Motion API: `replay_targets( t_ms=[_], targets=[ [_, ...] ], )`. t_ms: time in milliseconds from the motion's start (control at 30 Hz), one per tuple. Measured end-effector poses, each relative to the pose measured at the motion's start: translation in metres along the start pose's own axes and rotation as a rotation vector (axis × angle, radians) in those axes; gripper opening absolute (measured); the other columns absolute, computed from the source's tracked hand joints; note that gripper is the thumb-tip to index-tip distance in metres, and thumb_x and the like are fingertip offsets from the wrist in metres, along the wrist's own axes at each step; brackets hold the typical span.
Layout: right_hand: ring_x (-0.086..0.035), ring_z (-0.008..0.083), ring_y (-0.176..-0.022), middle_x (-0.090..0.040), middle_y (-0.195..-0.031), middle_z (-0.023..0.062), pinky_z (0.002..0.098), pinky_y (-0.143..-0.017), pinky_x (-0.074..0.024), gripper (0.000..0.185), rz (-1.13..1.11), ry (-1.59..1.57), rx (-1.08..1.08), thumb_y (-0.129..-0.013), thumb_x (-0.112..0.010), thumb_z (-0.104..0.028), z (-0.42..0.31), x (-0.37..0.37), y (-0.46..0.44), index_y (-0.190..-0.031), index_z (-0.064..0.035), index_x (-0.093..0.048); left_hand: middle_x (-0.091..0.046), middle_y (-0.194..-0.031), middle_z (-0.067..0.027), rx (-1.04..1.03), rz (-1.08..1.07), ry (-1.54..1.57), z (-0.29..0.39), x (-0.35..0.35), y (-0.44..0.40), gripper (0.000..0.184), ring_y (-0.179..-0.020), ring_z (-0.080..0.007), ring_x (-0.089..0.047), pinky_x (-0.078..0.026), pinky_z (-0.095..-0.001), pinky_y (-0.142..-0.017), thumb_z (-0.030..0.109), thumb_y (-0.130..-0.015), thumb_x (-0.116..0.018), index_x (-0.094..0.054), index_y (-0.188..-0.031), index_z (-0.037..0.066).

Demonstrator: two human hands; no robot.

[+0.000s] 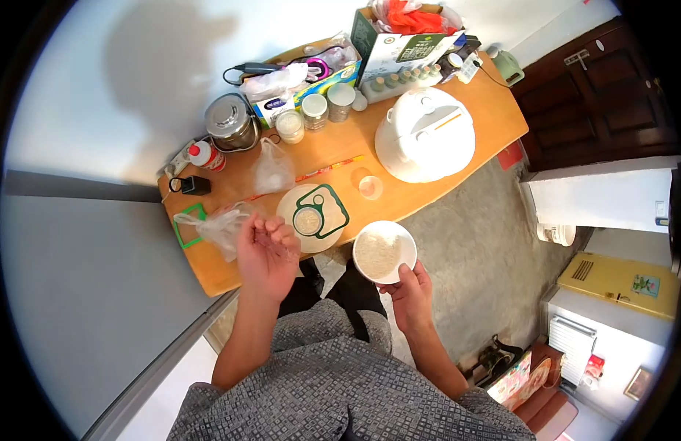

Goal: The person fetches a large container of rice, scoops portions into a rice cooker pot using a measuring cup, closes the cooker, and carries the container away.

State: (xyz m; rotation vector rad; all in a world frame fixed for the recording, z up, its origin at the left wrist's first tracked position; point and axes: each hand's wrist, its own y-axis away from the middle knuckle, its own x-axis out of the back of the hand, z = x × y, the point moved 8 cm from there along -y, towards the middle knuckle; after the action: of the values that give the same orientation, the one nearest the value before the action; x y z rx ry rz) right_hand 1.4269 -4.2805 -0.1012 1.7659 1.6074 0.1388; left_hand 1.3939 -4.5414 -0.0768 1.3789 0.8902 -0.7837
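My right hand [412, 298] grips a white bowl [410, 250] by its near right side, thumb at the rim. Pale grains that look like rice [377, 253] lie inside it. My left hand [269, 257] is raised palm up near the table edge, its fingers loosely bent and apart, with nothing plainly in it. Close behind that hand is a thin clear plastic bag [221, 231]. A round pale board [287, 202] with a green outline carries a small round container [308, 220] of light grains. Beyond the bowl stands a small clear cup [370, 187].
On the wooden table [340, 165] stand a large white appliance [425, 140], several jars [315, 110], a steel pot [230, 121], a red-capped bottle [206, 156] and another plastic bag [273, 169]. Filled boxes [406, 55] line the wall. A dark door [597, 88] is at right.
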Motion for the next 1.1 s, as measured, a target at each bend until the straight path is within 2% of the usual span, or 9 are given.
replay_targets(
  t_ms=[200,267,433,867,967,1033,1100],
  targets=[
    [-0.067,0.0190,-0.077,-0.068,-0.099,0.0101,0.0307,-0.069,-0.0534,0.035,0.150,-0.002,-0.010,-0.098,-0.058,-0.025,0.002,0.050,-0.004,-0.122,-0.0022,-0.051,-0.054,-0.076,-0.0010,0.246,-0.045,0.045,-0.056,-0.010,0.016,0.033,-0.069,-0.0139,-0.052,-0.046,-0.0300,-0.065,0.027,-0.104,-0.040,-0.056,-0.080,0.011],
    [-0.068,0.0206,-0.078,-0.067,-0.101,0.0141,0.0312,-0.067,-0.0562,0.038,0.152,-0.046,0.023,-0.096,-0.062,-0.022,-0.003,0.057,-0.006,-0.122,0.0020,-0.048,-0.054,-0.076,-0.0009,0.301,-0.045,0.051,-0.067,-0.011,0.016,0.035,-0.069,-0.0136,-0.052,-0.045,-0.0301,-0.065,0.028,-0.105,-0.039,-0.057,-0.080,0.011],
    [-0.068,0.0204,-0.080,-0.066,-0.102,0.0141,0.0309,-0.068,-0.0561,0.040,0.176,-0.014,0.035,-0.095,-0.065,-0.020,-0.008,0.065,-0.012,-0.123,0.0025,-0.048,-0.055,-0.076,-0.0010,0.239,-0.035,-0.005,-0.068,-0.011,0.009,0.037,-0.068,-0.0133,-0.052,-0.046,-0.0304,-0.066,0.029,-0.105,-0.039,-0.057,-0.078,0.012],
    [-0.068,0.0200,-0.078,-0.067,-0.104,0.0135,0.0307,-0.068,-0.0559,0.039,0.130,0.046,0.014,-0.094,-0.066,-0.018,-0.019,0.064,-0.020,-0.123,0.0014,-0.049,-0.056,-0.074,-0.0033,0.312,0.019,0.027,-0.093,-0.012,0.014,0.039,-0.065,-0.0164,-0.054,-0.048,-0.0326,-0.063,0.030,-0.105,-0.039,-0.057,-0.075,0.012],
    [-0.068,0.0193,-0.079,-0.067,-0.104,0.0134,0.0304,-0.068,-0.0561,0.037,0.111,0.086,0.038,-0.094,-0.065,-0.016,-0.028,0.055,-0.016,-0.123,0.0014,-0.050,-0.057,-0.075,-0.0027,0.223,-0.005,0.023,-0.070,-0.016,0.006,0.038,-0.066,-0.0160,-0.055,-0.048,-0.0321,-0.064,0.030,-0.104,-0.040,-0.056,-0.076,0.012],
    [-0.068,0.0186,-0.081,-0.067,-0.104,0.0130,0.0302,-0.068,-0.0565,0.037,0.095,0.107,0.043,-0.093,-0.065,-0.014,-0.035,0.045,-0.012,-0.123,0.0017,-0.050,-0.053,-0.077,-0.0010,0.113,-0.064,0.015,-0.048,-0.019,-0.003,0.028,-0.069,-0.0125,-0.051,-0.045,-0.0294,-0.067,0.024,-0.103,-0.042,-0.055,-0.082,0.011],
    [-0.067,0.0179,-0.083,-0.067,-0.104,0.0127,0.0299,-0.067,-0.0568,0.037,0.080,0.130,0.053,-0.093,-0.065,-0.012,-0.041,0.034,-0.009,-0.123,0.0019,-0.050,-0.055,-0.078,-0.0020,0.087,-0.084,0.007,-0.035,-0.019,-0.010,0.025,-0.072,-0.0134,-0.053,-0.047,-0.0303,-0.070,0.021,-0.102,-0.043,-0.055,-0.082,0.010]
  ],
)
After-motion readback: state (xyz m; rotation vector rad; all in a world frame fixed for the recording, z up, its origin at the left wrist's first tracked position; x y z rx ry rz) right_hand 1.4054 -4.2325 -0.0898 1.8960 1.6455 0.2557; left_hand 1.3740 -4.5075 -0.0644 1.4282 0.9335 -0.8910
